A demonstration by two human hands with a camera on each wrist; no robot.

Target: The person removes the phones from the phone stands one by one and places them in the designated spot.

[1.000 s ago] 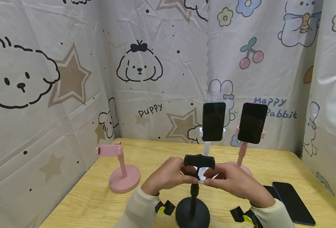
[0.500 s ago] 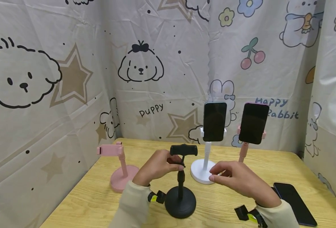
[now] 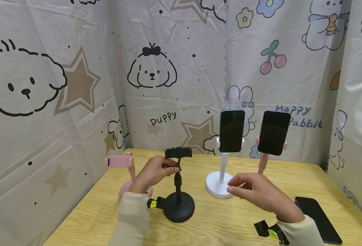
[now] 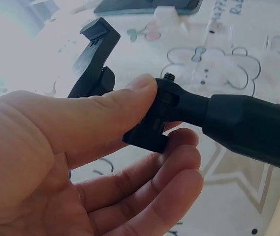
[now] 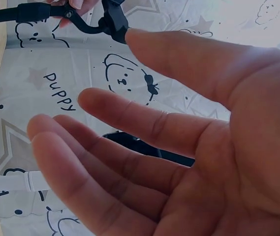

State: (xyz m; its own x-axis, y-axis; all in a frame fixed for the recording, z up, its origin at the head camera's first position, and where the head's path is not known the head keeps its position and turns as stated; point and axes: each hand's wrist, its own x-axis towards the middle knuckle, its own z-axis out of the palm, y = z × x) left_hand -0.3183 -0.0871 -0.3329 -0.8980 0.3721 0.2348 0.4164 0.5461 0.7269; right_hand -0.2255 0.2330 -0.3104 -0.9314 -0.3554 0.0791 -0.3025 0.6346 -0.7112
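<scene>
My left hand [image 3: 156, 171] pinches a black phone stand [image 3: 178, 191] at the joint below its clamp. In the left wrist view thumb and fingers close on that joint [image 4: 159, 113], with a small screw end sticking out on top. The stand's clamp [image 3: 178, 152] holds no phone, and its round base is at the table. My right hand [image 3: 256, 193] hovers with nothing in it, fingers relaxed and thumb apart, in front of a white phone stand [image 3: 220, 186] that carries a phone [image 3: 232, 131].
Behind the right hand, a pink stand [image 3: 262, 164] bears another phone [image 3: 274, 132]. A second pink stand [image 3: 119, 161] with no phone is at the left. A dark phone [image 3: 318, 220] lies on the wooden table [image 3: 224, 225] at the right. Printed curtains surround the table.
The left hand has carried the black stand leftward and farther back. The right hand has let go of the stand's joint and drawn slightly right.
</scene>
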